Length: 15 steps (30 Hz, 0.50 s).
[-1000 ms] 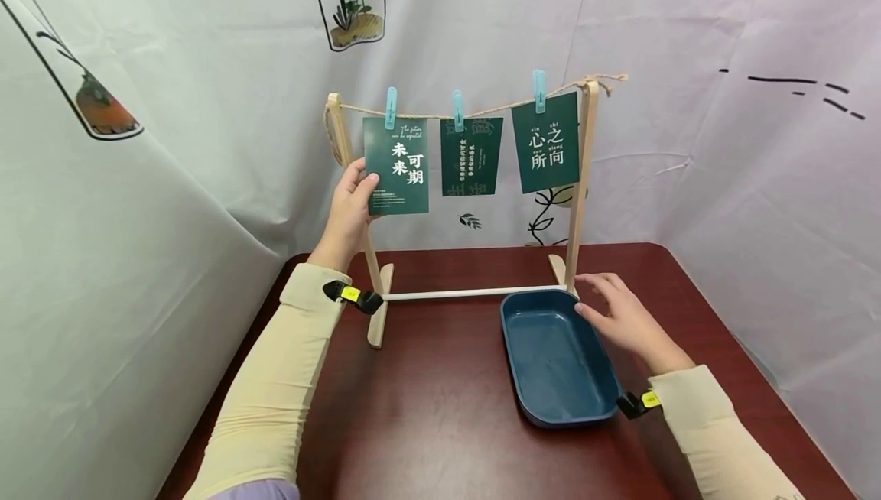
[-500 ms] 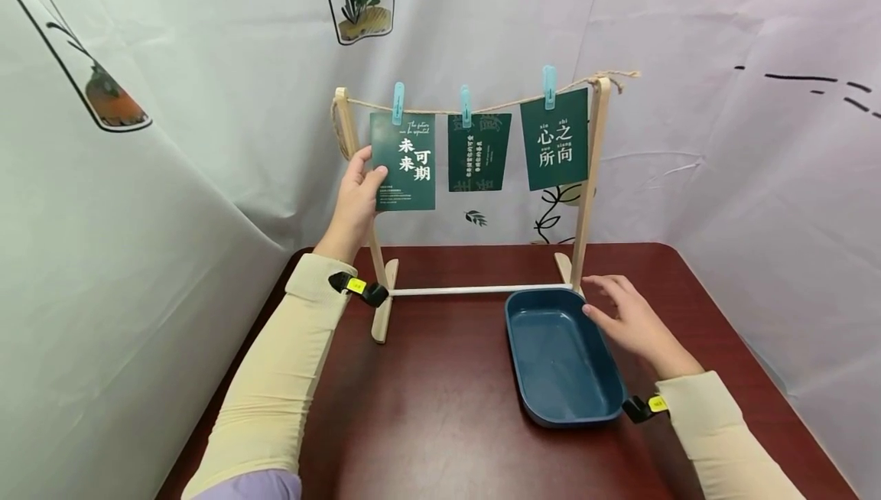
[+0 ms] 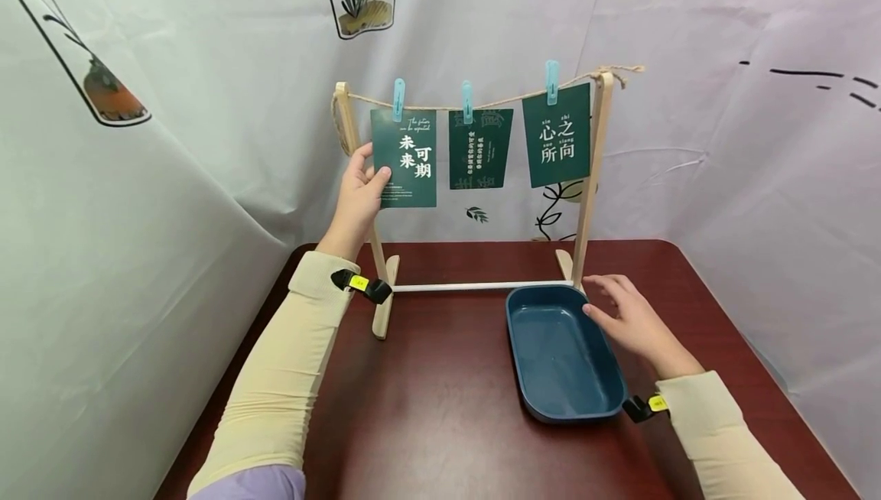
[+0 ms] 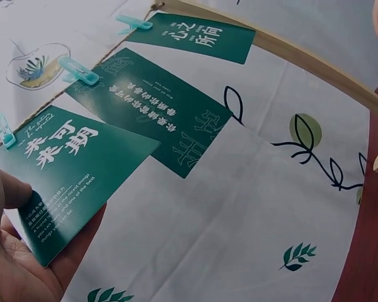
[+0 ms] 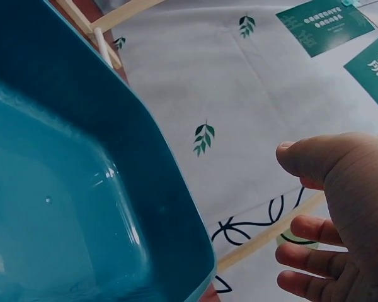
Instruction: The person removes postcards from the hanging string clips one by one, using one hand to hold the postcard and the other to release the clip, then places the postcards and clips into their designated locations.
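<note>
Left hand (image 3: pixel 358 198): clamped by thumb and fingers on the lower left edge of the left card (image 3: pixel 409 160). Card: hangs by a blue clip (image 3: pixel 398 99) near the cord's (image 3: pixel 509 103) left end, long axis vertical, lettering upright, printed face to the front. Right hand (image 3: pixel 633 324): fingers apart, just beside the tray (image 3: pixel 564 358).

Cards (image 3: pixel 480 150) on rope (image 3: pixel 509 102), tray (image 3: pixel 566 366) on table (image 3: pixel 427 400), before right post (image 3: pixel 593 186)
</note>
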Available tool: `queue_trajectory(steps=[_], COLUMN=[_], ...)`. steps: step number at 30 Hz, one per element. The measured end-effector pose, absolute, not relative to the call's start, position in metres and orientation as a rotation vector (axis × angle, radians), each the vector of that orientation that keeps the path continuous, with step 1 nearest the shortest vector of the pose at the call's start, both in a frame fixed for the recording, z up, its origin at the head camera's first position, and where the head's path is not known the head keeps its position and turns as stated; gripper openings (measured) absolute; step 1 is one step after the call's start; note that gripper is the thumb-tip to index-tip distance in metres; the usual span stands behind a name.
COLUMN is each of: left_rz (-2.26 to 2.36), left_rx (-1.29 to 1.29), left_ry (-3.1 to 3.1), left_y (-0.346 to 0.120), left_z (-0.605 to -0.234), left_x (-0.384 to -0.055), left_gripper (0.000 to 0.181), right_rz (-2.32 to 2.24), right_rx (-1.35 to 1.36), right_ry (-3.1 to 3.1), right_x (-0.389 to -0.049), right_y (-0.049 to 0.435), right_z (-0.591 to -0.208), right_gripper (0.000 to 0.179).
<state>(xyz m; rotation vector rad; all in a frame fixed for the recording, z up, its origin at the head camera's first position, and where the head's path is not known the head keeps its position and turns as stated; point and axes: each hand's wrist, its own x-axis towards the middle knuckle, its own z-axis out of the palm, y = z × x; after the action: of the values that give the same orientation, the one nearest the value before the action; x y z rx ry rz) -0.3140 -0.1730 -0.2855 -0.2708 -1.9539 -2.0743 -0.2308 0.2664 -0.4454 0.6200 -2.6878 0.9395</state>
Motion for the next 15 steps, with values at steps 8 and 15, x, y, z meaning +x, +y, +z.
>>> queue_trajectory(steps=[8, 15], left_rz=[-2.068, -2.078], left_rx=[-0.280, -0.294], left_ry=[-1.948, -1.935], left_y=[-0.1720, -0.1711], left_z=[-0.2864, -0.2880], left_x=[-0.3137, -0.3121], left_gripper=[0.039, 0.040], right_rz=[0.933, 0.922], right_rx=[0.623, 0.623], right_ry=[-2.693, -2.714], right_x=[-0.2303, -0.2298], right_y=[0.2658, 0.2628], right_z=[-0.4467, -0.4460], right_gripper=[0.049, 0.041])
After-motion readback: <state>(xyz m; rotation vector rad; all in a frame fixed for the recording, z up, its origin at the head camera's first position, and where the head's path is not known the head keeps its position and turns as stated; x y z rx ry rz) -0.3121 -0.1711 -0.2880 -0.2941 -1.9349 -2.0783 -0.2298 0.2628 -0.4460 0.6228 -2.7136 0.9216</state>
